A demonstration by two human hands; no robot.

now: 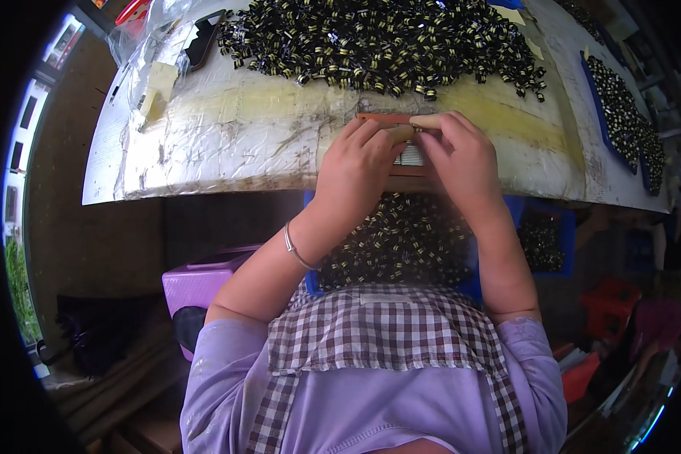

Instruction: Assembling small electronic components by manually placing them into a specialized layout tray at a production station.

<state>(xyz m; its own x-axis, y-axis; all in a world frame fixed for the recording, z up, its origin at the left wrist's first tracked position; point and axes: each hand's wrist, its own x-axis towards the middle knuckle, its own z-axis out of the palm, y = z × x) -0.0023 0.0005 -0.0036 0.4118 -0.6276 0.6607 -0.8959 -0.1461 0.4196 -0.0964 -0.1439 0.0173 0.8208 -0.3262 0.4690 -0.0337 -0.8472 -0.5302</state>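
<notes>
At the table's front edge lies a small orange-brown frame (390, 118) with a pale, ribbed metal-looking insert (410, 157). My left hand (359, 163) bends over the frame's left side, its fingers closed together near the middle. From the right, my right hand (463, 155) meets it, thumb and forefinger pinched close to the left fingertips. Whatever small thing sits between the fingertips is too hidden to name. Beyond the hands spreads a big heap of small black parts with yellow bands (371, 45).
Below the table edge, a blue bin (314, 284) holds more such parts. Another blue bin (567, 242) stands to its right. Blue trays of parts (613, 106) lie at far right. A phone (203, 41) and clear plastic film (147, 53) rest far left; a purple case (197, 284) is below.
</notes>
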